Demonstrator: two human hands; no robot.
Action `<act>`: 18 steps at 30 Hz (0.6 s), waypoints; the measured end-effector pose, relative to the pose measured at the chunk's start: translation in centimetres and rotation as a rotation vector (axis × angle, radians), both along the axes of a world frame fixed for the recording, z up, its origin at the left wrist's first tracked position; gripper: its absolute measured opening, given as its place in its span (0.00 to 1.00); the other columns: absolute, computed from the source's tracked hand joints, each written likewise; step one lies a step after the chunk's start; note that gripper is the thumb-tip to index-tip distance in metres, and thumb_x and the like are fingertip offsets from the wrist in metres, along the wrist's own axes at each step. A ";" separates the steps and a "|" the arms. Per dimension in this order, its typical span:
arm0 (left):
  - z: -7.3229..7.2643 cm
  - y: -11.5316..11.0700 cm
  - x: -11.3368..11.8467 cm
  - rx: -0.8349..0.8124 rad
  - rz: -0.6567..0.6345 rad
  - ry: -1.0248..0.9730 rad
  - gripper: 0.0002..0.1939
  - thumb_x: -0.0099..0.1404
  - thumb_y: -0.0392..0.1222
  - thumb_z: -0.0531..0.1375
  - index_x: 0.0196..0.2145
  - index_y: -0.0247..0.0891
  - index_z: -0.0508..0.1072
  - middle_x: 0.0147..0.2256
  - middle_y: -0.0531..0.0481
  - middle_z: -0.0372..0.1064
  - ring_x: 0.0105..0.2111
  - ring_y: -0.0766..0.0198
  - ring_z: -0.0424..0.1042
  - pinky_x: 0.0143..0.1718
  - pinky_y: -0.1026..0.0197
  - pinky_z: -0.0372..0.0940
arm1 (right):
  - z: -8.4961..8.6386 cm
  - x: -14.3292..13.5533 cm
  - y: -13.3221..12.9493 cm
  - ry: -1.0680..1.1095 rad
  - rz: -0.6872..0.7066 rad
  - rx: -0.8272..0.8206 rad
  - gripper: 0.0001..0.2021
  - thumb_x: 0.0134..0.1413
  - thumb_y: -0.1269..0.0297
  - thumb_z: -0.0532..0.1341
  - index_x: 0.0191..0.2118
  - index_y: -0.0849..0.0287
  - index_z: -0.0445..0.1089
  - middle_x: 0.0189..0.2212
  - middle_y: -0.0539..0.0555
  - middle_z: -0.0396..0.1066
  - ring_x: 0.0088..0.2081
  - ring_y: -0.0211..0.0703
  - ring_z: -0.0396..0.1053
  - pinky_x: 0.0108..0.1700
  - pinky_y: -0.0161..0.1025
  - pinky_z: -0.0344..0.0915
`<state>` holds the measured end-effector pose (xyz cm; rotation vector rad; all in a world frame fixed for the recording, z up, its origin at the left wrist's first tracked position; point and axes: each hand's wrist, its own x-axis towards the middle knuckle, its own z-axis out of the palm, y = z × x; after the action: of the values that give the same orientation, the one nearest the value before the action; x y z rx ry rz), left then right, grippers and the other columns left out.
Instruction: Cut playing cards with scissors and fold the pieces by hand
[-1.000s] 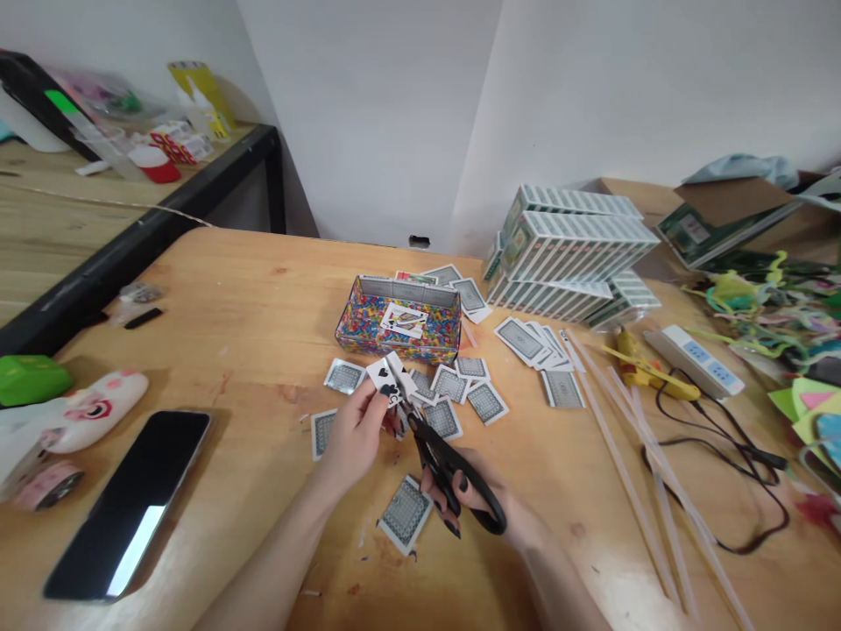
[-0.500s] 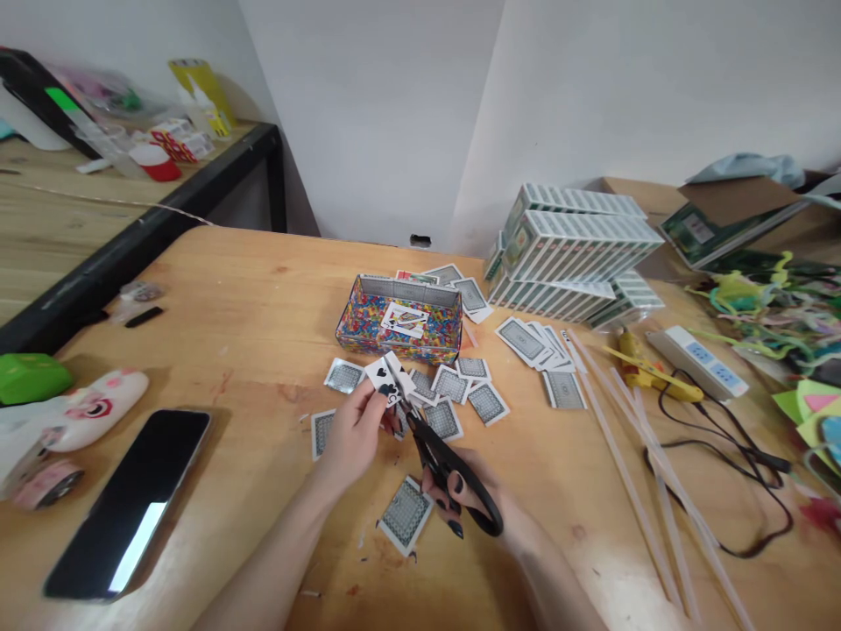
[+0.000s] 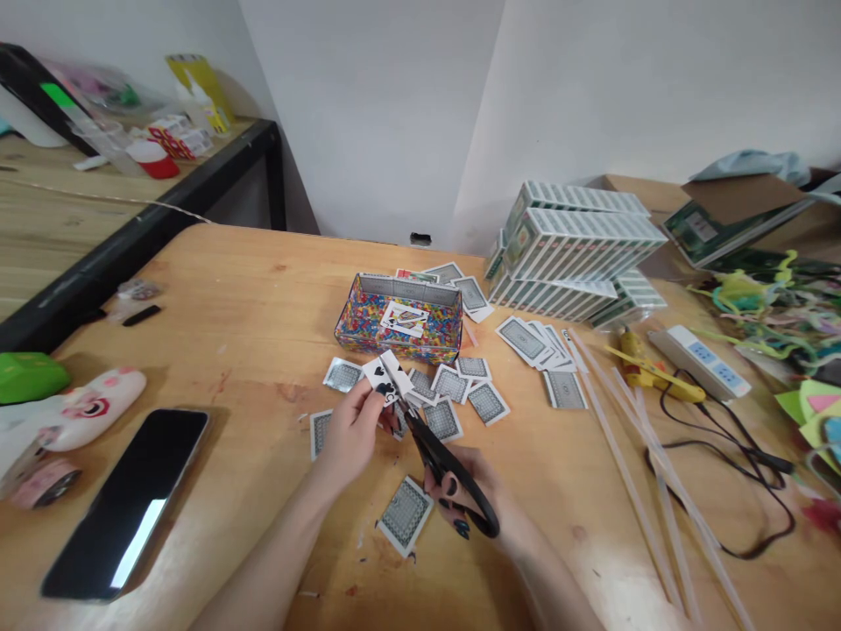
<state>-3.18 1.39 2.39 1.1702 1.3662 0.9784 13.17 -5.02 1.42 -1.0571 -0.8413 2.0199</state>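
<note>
A pale wall rises behind the wooden counter (image 3: 256, 307), where a colourful tray (image 3: 394, 348) has card backs along its far inside wall and one face card (image 3: 404, 320) lying on its patterned floor. Just in front of the tray, the left hand (image 3: 351, 434) pinches a spade card (image 3: 378, 375) in its grip; the right hand's grip is wrapped round black scissors (image 3: 434, 450), blades at that card. The cut looks underway, though whether it runs right through is unclear. Small card pieces (image 3: 450, 384) lie between tray and hands, crowding the cutting spot; boxes (image 3: 584, 250) are stacked right of the tray, the glue gun (image 3: 657, 370) farther right.
</note>
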 end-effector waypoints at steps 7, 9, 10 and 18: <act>-0.3 0.0 0.0 -0.004 0.003 -0.017 0.08 0.58 0.39 0.49 0.28 0.37 0.67 0.19 0.57 0.65 0.20 0.67 0.64 0.23 0.66 0.60 | 0.2 -0.1 0.2 -0.015 0.002 -0.008 0.23 0.36 0.45 0.64 0.23 0.62 0.61 0.15 0.44 0.54 0.14 0.27 0.48 0.15 0.29 0.41; -0.4 0.0 0.0 -0.009 0.003 -0.021 0.08 0.58 0.39 0.49 0.27 0.37 0.67 0.19 0.57 0.65 0.20 0.67 0.63 0.23 0.66 0.60 | 0.3 -0.2 0.1 -0.019 0.003 -0.012 0.23 0.36 0.44 0.64 0.23 0.62 0.61 0.14 0.44 0.54 0.14 0.27 0.48 0.15 0.29 0.42; -0.3 0.0 0.0 -0.010 0.002 -0.022 0.09 0.58 0.39 0.49 0.27 0.37 0.67 0.19 0.57 0.65 0.20 0.67 0.63 0.23 0.66 0.60 | 0.3 -0.2 0.1 -0.018 0.001 -0.015 0.23 0.35 0.44 0.64 0.23 0.62 0.62 0.14 0.43 0.54 0.14 0.28 0.49 0.15 0.29 0.42; 0.1 0.1 0.0 -0.001 0.016 0.017 0.09 0.57 0.40 0.49 0.26 0.37 0.67 0.18 0.56 0.66 0.20 0.65 0.65 0.24 0.65 0.61 | 0.0 -0.2 -0.1 -0.020 -0.005 -0.039 0.21 0.37 0.48 0.65 0.23 0.62 0.61 0.13 0.43 0.55 0.14 0.27 0.49 0.15 0.28 0.41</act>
<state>-3.14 1.52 2.47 1.1704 1.3913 0.9810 12.95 -5.14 1.39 -1.1016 -0.8123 2.0323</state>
